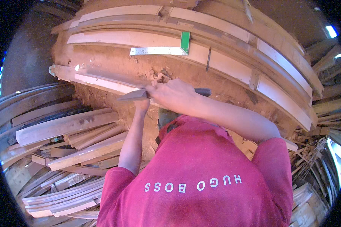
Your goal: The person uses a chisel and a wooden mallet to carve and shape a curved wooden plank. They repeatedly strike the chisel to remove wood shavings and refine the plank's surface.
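A grey, wedge-shaped metal blade [132,95] lies slanted across a long pale wooden strip [107,84], its point toward the left. My right hand [174,94] is closed at the blade's broad end. Beyond that hand a dark rounded handle [203,91] sticks out; whether it belongs to the same blade is hidden. My left hand [142,104] is just under the blade, close against the strip. Its fingers are mostly covered by the blade and my right hand. Curled wood shavings [163,77] lie just beyond my hands.
A try square [159,50] with a green stock rests on a curved plank [102,38] across the worktop. Right of it lies a thin dark rod [208,58]. Stacked boards [66,126] fill the left side. Scrap wood [316,151] is heaped at the right.
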The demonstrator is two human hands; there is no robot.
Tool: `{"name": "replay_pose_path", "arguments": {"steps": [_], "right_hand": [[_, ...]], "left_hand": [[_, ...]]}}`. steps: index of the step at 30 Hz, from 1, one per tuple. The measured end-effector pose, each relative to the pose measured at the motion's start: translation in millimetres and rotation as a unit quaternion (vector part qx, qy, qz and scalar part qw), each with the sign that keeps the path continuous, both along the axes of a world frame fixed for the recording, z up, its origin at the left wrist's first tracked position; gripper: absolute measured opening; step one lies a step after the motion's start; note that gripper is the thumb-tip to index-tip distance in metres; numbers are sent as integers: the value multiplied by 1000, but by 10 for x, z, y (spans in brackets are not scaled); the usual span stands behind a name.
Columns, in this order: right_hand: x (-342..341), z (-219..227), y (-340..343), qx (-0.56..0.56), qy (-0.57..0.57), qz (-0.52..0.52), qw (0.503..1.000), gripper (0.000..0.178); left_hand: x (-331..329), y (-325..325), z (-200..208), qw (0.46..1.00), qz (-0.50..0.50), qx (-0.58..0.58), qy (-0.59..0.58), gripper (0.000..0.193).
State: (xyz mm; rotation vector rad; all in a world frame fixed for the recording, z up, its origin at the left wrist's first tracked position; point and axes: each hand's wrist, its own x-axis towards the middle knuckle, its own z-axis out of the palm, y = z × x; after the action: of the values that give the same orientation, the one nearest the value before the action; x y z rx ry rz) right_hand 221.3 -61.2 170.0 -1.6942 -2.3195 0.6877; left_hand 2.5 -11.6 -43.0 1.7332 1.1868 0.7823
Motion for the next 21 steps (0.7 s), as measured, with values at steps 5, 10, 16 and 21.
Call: {"name": "replay_pose_path", "arguments": {"steps": [5,10,16,21], "right_hand": [[83,186,-65,43,55,-17,997,36],[210,445,-18,21,175,-104,979,36],[435,223,-173,-13,142,-145,979,35],[494,188,-242,-7,162,-159,974,34]], "left_hand": [[-42,-7,-142,998,7,36,52,29],[495,145,119,900,343,-32,-269,20],[293,234,490,844,270,-116,-450,8],[241,61,710,963,76,-94,-242,7]]}}
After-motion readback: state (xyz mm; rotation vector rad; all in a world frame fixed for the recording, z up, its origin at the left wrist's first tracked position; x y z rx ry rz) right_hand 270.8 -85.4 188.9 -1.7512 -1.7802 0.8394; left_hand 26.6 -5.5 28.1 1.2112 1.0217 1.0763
